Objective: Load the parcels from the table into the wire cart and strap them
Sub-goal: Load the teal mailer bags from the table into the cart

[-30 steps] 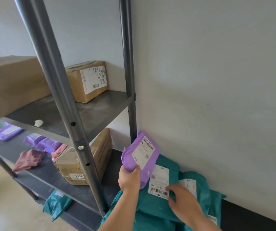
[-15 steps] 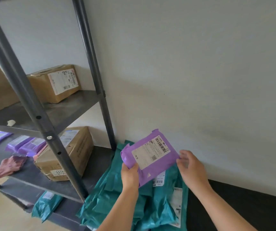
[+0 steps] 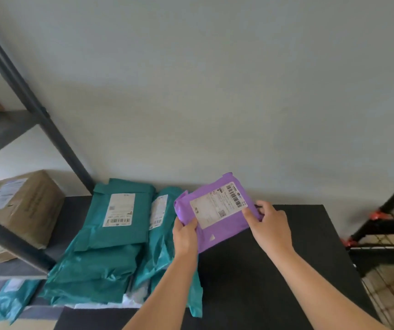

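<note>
Right hand (image 3: 270, 225) now grips purple parcel (image 3: 217, 217), left hand (image 3: 185, 236) still holding

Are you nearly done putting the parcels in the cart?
Not nearly. Done: nothing that shows; the visible corner of the wire cart holds no parcels. In hand: one purple parcel, gripped by the left hand and right hand above the black table. Left: the pile of teal parcels lying on the table, then strapping.

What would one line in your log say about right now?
left hand: holds purple parcel | right hand: holds purple parcel | green parcels: piled on table | cart: at right edge
</note>
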Demonstrator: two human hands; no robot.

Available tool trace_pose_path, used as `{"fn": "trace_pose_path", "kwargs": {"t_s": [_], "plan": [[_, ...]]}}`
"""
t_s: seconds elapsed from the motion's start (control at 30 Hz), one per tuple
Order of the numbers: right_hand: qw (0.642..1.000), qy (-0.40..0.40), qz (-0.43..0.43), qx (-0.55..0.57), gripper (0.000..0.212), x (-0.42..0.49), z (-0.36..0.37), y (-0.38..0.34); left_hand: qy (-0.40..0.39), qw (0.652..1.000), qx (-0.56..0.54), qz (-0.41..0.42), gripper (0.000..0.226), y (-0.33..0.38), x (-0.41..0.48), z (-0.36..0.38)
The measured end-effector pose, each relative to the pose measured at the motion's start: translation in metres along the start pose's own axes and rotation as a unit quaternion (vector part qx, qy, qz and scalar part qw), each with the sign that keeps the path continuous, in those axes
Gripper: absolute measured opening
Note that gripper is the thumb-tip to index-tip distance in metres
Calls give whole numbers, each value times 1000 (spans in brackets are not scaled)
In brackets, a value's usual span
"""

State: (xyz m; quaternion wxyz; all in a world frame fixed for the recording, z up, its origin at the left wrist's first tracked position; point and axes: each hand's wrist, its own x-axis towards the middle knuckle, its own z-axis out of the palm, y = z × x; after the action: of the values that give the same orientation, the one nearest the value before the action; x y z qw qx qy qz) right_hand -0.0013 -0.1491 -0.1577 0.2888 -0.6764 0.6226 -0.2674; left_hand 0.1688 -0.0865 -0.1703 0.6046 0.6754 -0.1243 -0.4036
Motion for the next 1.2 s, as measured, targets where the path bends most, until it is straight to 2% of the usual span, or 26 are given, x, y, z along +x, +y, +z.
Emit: {"fn": "trace_pose_path", "kwargs": {"t_s": [0.17,0.27,0.43,0.8,1.03,1.2], "plan": [[998,19,54,-37,51,-18,-23,38,-42,999,29,-15,27,-23,-25,28],[995,-3,94,-13,52,-28,-30,56,-66,996,55,-21,25,-34,-36,35],[986,-12,161,29,41,-54,-36,83,-114,986,116,-38,21,-49,-57,40],[960,-18,274,56,25,-173,-15,129,-171,954,225,-100,16,-111,-105,-11],[936,63,339,77,38,-229,-37,155,-238,935,235,-115,19,-134,-141,-15],[917,113,366,108,40,-258,-64,177,-276,923,245,-111,18,-143,-169,4]]}}
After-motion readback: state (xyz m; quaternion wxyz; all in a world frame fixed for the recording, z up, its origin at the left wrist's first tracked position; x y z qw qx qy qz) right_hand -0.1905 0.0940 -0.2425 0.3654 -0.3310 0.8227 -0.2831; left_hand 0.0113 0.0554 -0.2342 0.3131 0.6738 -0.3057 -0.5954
